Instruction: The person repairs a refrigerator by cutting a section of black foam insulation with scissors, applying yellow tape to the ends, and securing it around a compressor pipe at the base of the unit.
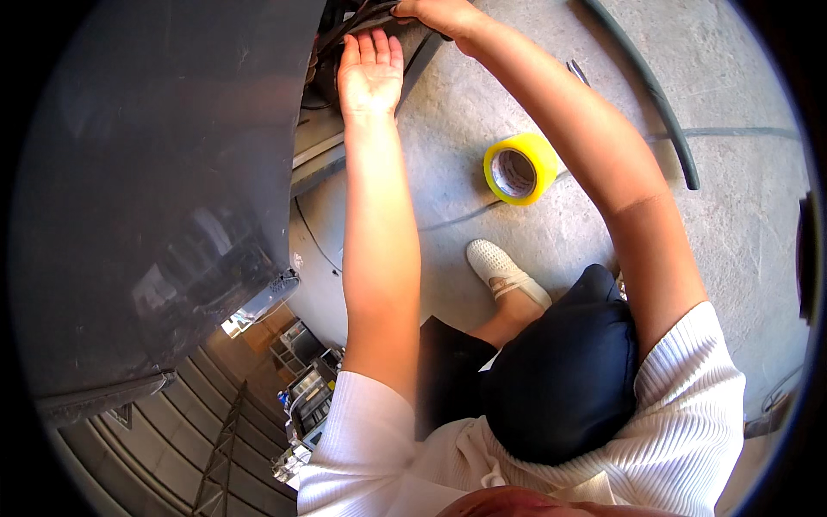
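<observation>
black cables point(353, 19) run out of a dark gap at the edge of a grey car panel point(164, 172), and both hands are up there. left hand point(370, 71) lies flat, palm up, fingers point(376, 47) together, seemingly bracing the cables from below. right hand point(444, 15) is closed on the cables near the top edge, perhaps to steady them. yellow tape point(520, 168) stands on the concrete floor point(732, 224), close by, between the arms. a dark hose point(663, 103) curves past.

Right hand point(444, 15) fingertips are cut off by the top edge.
</observation>
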A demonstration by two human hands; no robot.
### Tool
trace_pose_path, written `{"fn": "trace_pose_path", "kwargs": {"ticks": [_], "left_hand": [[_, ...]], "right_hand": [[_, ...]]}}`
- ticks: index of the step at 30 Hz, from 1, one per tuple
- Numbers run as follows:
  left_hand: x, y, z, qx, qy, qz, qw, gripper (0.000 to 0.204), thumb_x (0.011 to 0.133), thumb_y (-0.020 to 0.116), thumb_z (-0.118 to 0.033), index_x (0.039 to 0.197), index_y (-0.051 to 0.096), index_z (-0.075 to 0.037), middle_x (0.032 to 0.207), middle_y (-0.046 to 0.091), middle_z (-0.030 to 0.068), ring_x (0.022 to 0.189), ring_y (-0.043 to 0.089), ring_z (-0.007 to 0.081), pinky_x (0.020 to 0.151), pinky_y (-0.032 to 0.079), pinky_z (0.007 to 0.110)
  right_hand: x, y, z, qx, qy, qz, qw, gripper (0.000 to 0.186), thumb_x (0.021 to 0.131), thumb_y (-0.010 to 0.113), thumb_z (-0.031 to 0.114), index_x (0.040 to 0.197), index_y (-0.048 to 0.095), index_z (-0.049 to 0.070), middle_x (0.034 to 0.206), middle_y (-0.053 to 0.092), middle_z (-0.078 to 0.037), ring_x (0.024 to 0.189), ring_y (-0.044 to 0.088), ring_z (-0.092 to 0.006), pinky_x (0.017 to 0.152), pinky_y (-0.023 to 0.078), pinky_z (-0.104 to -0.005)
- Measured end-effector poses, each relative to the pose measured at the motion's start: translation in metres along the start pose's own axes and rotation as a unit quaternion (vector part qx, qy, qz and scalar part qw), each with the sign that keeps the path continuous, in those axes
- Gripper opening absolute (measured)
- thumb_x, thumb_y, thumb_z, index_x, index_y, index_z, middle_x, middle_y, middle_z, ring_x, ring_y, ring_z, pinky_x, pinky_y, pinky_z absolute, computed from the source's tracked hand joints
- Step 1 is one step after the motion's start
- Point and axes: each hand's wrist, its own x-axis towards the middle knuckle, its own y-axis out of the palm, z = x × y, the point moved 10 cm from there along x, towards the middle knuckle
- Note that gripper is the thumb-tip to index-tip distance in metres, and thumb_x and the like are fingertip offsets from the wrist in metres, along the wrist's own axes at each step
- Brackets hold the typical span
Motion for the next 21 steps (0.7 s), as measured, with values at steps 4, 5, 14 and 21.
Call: {"fn": "trace_pose_path", "kwargs": {"ticks": [4,5,14,21], "left_hand": [[0.011,-0.014,-0.004,-0.055,-0.011,-0.025,0.998,0.019,0.094,0.058,-0.021,0.105,0.056,-0.006,0.101,0.06,0.0,0.099,0.059,0.0202,0.098,0.044,0.044],[0.013,-0.012,-0.001,-0.062,-0.015,-0.017,0.998,0.019,0.094,0.058,-0.021,0.105,0.056,-0.006,0.099,0.06,0.0002,0.097,0.06,0.0206,0.097,0.045,0.044],[0.017,-0.008,0.002,-0.074,-0.011,-0.008,0.997,0.018,0.092,0.059,-0.022,0.104,0.054,-0.009,0.101,0.06,-0.0024,0.095,0.06,0.0157,0.091,0.047,0.044],[0.014,-0.002,0.002,-0.105,-0.012,0.005,0.994,0.017,0.093,0.051,-0.015,0.108,0.052,-0.005,0.101,0.059,0.0034,0.1,0.058,0.0204,0.095,0.041,0.047]], "right_hand": [[-0.052,-0.021,0.06,-0.215,-0.119,-0.231,0.941,0.028,0.075,0.074,0.018,0.091,0.057,0.003,0.075,0.063,-0.008,0.073,0.06,-0.0182,0.069,0.049,-0.0302],[-0.072,-0.028,0.077,-0.297,-0.214,-0.311,0.877,0.029,0.075,0.075,0.019,0.091,0.056,0.003,0.074,0.062,-0.007,0.071,0.059,-0.019,0.068,0.049,-0.0304],[-0.082,-0.006,0.005,0.014,-0.055,-0.186,0.981,0.031,0.082,0.072,0.032,0.073,0.059,0.005,0.063,0.059,0.0,0.061,0.055,-0.0081,0.059,0.046,-0.0265],[-0.102,-0.013,-0.03,0.166,0.04,-0.276,0.946,0.038,0.083,0.073,0.035,0.085,0.055,0.002,0.081,0.056,-0.007,0.071,0.056,-0.014,0.066,0.051,-0.0263]]}}
